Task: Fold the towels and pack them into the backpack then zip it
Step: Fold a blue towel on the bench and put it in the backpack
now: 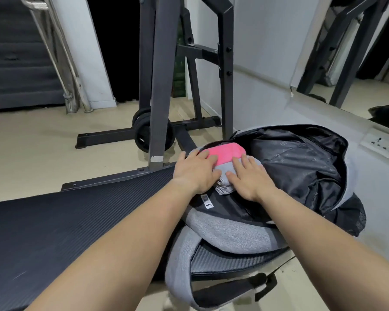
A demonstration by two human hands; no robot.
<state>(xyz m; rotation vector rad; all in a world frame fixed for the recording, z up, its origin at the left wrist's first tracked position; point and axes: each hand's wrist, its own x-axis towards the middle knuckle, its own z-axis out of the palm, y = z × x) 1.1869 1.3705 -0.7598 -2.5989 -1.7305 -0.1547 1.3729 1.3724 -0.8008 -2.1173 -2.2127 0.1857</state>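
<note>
At frame centre, the left hand [194, 170] lies flat, fingers spread, on the pink towel [225, 153]; beside it the right hand [249, 179] presses the grey towel [228, 173], both inside the unzipped backpack [301, 167].

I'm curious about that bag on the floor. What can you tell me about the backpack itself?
The backpack is grey woven fabric with a shiny black lining, lying flat on the floor, unzipped and spread wide open. A padded black strap trails toward the camera. Inside sit a pink towel and a grey towel, pressed down by the left hand and right hand.
</note>
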